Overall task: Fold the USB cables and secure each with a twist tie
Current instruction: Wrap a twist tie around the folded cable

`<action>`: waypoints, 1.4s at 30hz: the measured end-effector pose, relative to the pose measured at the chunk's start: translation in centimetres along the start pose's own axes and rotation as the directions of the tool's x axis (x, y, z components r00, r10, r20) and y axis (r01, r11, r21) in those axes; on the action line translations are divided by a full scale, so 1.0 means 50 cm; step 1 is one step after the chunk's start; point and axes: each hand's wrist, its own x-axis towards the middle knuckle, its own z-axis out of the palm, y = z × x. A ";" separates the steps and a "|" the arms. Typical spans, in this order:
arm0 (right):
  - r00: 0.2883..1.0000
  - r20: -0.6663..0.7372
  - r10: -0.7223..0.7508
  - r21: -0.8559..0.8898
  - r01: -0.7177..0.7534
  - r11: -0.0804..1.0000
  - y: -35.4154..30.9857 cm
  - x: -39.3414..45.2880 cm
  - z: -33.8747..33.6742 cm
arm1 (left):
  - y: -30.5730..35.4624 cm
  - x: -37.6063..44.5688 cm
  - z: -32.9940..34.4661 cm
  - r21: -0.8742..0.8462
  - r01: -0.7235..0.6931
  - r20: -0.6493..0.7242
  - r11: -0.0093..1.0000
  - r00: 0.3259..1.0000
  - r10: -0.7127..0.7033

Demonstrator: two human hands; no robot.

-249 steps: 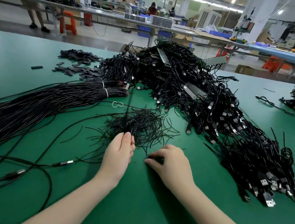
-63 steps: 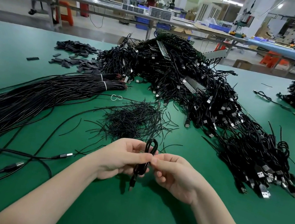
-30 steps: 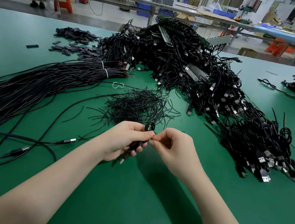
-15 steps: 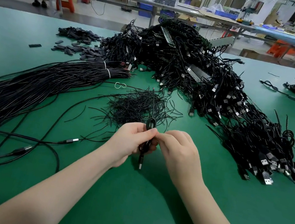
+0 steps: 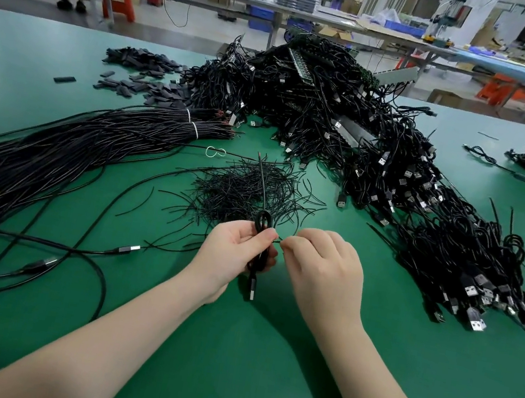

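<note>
1. Two hands meet above the green worktop (image 5: 244,362).
2. The left hand (image 5: 230,256) has its fingers curled round a folded USB cable (image 5: 257,257), plug hanging down.
3. The right hand (image 5: 325,272) pinches a twist tie (image 5: 276,241) at the cable.
4. Loose ties (image 5: 245,189) lie just behind.

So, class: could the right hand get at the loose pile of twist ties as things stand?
Probably yes: the twist tie pile lies just beyond the right hand with nothing between, though its fingers are pinching a tie.
</note>
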 end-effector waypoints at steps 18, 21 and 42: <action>0.999 -0.042 0.016 -0.045 -0.018 0.999 -0.006 0.000 0.002 | -0.005 -0.004 0.006 -0.014 -0.043 -0.050 0.999 0.998 0.042; 0.998 -0.058 0.031 -0.027 -0.032 0.999 -0.008 -0.002 0.005 | -0.005 -0.003 0.004 -0.011 -0.041 -0.044 0.999 0.998 0.041; 0.819 0.258 0.512 0.368 -0.573 0.732 -0.034 -0.005 0.007 | -0.005 0.004 -0.004 -0.111 -0.032 -0.043 0.993 0.999 0.027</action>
